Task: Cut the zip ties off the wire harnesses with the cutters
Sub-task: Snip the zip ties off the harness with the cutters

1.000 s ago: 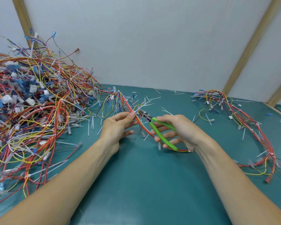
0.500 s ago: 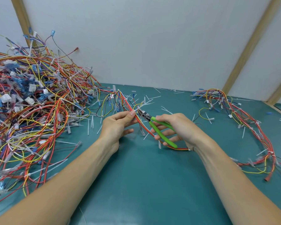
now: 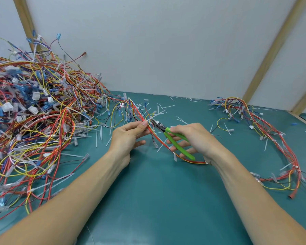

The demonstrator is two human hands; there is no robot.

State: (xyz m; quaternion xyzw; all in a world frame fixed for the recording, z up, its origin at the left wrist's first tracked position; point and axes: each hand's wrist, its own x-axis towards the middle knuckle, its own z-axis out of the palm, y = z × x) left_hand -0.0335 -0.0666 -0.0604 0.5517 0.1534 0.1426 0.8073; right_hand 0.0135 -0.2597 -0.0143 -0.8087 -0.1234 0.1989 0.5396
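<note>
My left hand [image 3: 129, 134] pinches a red, orange and yellow wire harness [image 3: 158, 138] between thumb and fingers in the middle of the table. My right hand [image 3: 195, 137] grips the green-handled cutters [image 3: 175, 140]. Their dark jaws [image 3: 156, 123] point up-left and touch the harness just right of my left thumb, at a white zip tie [image 3: 151, 119]. The harness runs from a fan of connectors behind my hands down under my right wrist.
A big tangled heap of harnesses [image 3: 34, 112] fills the left side. A looped harness [image 3: 272, 135] lies at the right. Cut white zip-tie pieces [image 3: 168, 107] litter the teal table [image 3: 157, 200]. A white wall with wooden battens stands behind.
Both hands have shifted slightly up and away with the harness; the cutter jaws have closed in on the zip tie by my left thumb.
</note>
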